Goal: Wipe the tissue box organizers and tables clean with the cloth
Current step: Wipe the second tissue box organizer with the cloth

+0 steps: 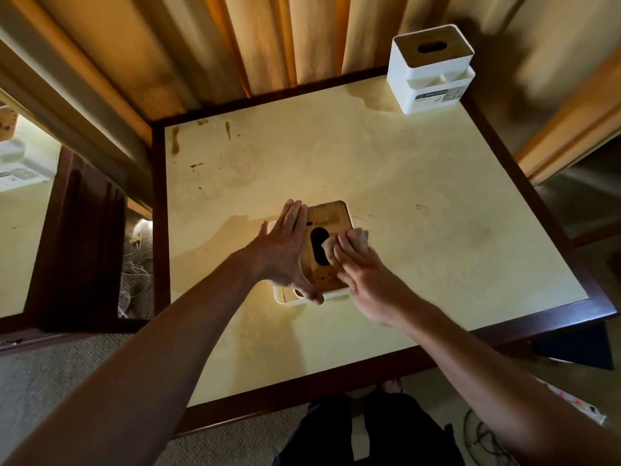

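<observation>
A white tissue box organizer with a stained wooden lid [331,215] and a dark oval slot stands in the middle of the cream table [420,203]. My left hand [285,250] lies flat against its left side, fingers straight, thumb at the near edge. My right hand [361,267] presses a crumpled beige cloth [353,238] onto the lid, just right of the slot. A second white organizer [430,68] stands at the table's far right corner. Brown stains [175,142] mark the far left of the tabletop.
The table has a dark wooden frame [158,230]. Orange-brown curtains [262,38] hang behind it. Another table with a white object [20,169] shows at the left. Loose cables [134,274] lie on the carpet between the tables.
</observation>
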{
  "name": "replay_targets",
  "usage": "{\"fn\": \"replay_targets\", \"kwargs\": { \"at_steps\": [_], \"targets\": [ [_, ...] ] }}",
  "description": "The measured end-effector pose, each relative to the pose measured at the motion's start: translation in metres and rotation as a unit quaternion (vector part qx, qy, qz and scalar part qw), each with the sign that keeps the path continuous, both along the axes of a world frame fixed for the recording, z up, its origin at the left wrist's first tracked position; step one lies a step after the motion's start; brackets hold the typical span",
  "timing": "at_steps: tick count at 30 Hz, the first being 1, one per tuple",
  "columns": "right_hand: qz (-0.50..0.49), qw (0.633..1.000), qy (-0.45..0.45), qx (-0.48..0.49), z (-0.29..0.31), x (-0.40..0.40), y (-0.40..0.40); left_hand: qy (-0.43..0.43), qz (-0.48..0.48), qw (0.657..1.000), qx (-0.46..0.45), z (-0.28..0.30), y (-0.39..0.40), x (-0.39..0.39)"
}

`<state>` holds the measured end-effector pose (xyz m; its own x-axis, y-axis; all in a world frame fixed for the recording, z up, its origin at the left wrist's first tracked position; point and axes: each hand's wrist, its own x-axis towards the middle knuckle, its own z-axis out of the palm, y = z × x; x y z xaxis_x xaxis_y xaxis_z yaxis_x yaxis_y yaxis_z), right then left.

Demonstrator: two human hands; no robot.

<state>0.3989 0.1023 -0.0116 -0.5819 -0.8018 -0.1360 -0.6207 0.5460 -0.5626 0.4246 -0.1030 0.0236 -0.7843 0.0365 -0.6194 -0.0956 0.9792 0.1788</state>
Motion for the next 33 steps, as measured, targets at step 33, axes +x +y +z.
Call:
{"fn": "replay_targets", "kwargs": {
  "at_steps": [33],
  "targets": [
    [-0.028,0.998,-0.001,-0.049,-0.017,0.015,0.009,0.001,-0.010,1.000,-0.025,0.000,0.002,-0.001]
  ]
}}
